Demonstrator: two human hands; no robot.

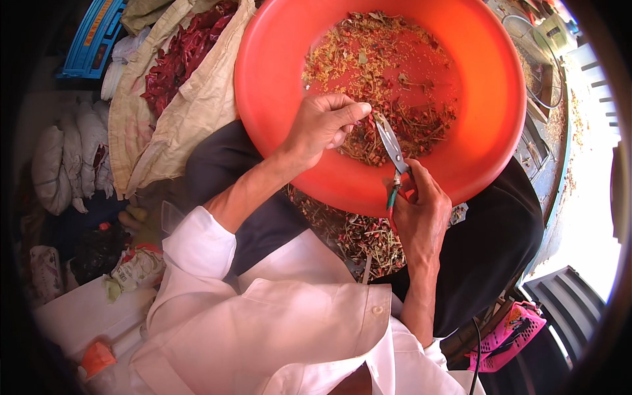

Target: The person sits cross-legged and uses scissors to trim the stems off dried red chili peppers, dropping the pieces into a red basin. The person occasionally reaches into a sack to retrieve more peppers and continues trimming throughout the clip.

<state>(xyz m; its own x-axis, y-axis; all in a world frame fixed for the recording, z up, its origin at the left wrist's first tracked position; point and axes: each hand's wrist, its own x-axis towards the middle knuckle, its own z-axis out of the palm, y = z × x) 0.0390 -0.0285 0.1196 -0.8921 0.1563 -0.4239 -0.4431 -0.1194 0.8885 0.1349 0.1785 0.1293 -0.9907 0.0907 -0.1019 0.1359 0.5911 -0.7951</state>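
My left hand (328,123) pinches a small dried red chili pepper, mostly hidden by the fingers, over a wide red plastic basin (269,64). Just right of it, my right hand (419,207) grips scissors (391,143) with green and red wrapping on the handles. The blade tips point up-left and meet the stem end of the pepper; whether the blades are fully closed cannot be told. Yellow seeds (340,54), dried stems and red chili bits (419,126) lie on the basin's bottom.
An open woven sack (202,108) of dried red chilies (185,59) stands left of the basin. Cut stems (375,242) are heaped below it, between the knees. A pink plastic basket (508,338) sits at lower right. Filled white bags (74,153) lie at far left.
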